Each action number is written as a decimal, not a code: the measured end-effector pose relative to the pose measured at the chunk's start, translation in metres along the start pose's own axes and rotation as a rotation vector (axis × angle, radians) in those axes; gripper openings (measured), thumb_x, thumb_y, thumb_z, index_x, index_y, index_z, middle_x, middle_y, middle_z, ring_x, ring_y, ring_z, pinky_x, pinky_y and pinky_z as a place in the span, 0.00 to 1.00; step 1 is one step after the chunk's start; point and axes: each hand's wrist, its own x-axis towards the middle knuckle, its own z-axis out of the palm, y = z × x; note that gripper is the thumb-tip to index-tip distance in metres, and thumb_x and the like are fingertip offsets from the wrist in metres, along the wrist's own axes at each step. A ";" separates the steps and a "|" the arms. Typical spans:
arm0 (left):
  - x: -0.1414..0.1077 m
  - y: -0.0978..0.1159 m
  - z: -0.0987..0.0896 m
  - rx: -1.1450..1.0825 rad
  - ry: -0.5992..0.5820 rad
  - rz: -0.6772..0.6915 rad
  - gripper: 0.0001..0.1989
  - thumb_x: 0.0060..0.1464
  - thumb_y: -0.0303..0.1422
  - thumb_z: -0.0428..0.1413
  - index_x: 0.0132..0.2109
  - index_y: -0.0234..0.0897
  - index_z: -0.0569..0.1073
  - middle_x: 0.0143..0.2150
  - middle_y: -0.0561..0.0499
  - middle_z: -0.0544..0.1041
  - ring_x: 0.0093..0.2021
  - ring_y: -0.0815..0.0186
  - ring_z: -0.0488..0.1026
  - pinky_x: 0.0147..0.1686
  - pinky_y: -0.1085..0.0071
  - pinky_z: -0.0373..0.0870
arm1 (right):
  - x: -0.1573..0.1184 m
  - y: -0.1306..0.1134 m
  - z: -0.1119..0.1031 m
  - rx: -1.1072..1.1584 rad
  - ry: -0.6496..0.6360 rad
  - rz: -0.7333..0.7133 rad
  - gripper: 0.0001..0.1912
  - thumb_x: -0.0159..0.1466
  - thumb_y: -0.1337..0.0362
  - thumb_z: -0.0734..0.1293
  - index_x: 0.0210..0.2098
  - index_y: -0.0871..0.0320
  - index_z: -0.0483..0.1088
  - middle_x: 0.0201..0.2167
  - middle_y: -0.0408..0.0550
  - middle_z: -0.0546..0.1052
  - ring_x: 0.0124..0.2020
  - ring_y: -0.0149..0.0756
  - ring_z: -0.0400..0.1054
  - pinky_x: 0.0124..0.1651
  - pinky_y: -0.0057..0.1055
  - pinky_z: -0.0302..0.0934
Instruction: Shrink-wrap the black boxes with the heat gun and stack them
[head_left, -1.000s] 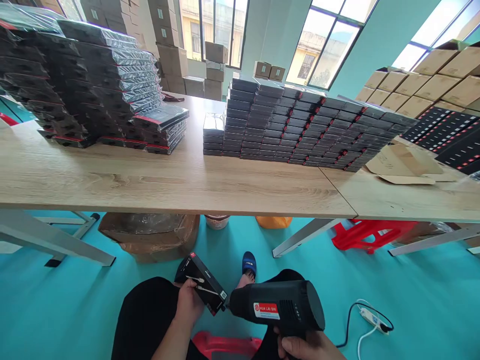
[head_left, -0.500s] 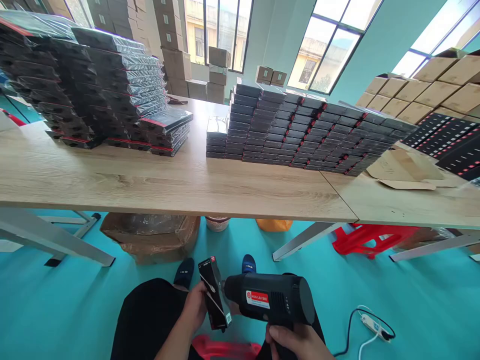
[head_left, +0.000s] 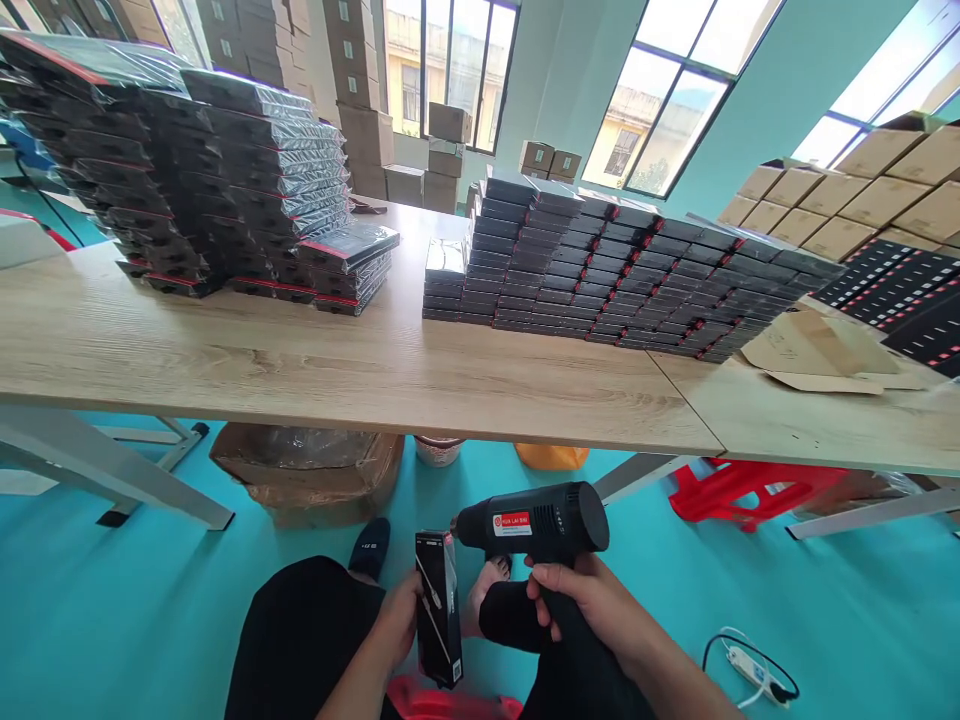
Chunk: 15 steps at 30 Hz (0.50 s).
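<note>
A slim black box (head_left: 438, 612) with a cable pictured on its front stands nearly upright in my left hand (head_left: 399, 617), whose fingers wrap its left edge. My right hand (head_left: 577, 598) grips the handle of a black heat gun (head_left: 536, 522) with a red and white label. The gun's nozzle points left, close to the upper right corner of the box. Both hands are over my lap, below the front edge of the wooden table (head_left: 337, 375).
Wrapped dark boxes (head_left: 255, 190) are stacked at the table's left, and a wide stack of small boxes (head_left: 615, 270) is at the centre right. Flattened cardboard (head_left: 832, 350) lies farther right. Below are an open carton (head_left: 315, 475), a red stool (head_left: 750, 490) and a power strip (head_left: 756, 670).
The heat gun has risen, its nozzle now near the box's top instead of its side. The box has turned more upright and shifted slightly down and right.
</note>
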 end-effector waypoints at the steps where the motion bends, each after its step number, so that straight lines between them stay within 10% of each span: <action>1: 0.000 0.000 0.000 0.040 0.005 0.004 0.04 0.46 0.24 0.60 0.26 0.35 0.74 0.20 0.50 0.76 0.21 0.60 0.73 0.22 0.69 0.67 | 0.001 -0.004 0.000 -0.011 -0.008 -0.003 0.18 0.55 0.53 0.72 0.35 0.63 0.76 0.23 0.46 0.76 0.23 0.33 0.67 0.25 0.30 0.60; 15: 0.007 0.003 -0.002 -0.070 0.113 -0.023 0.09 0.51 0.31 0.60 0.25 0.39 0.70 0.15 0.53 0.72 0.16 0.61 0.70 0.19 0.67 0.67 | -0.013 -0.011 0.006 -0.325 -0.270 0.152 0.02 0.50 0.68 0.67 0.25 0.58 0.73 0.18 0.40 0.71 0.17 0.31 0.65 0.20 0.27 0.58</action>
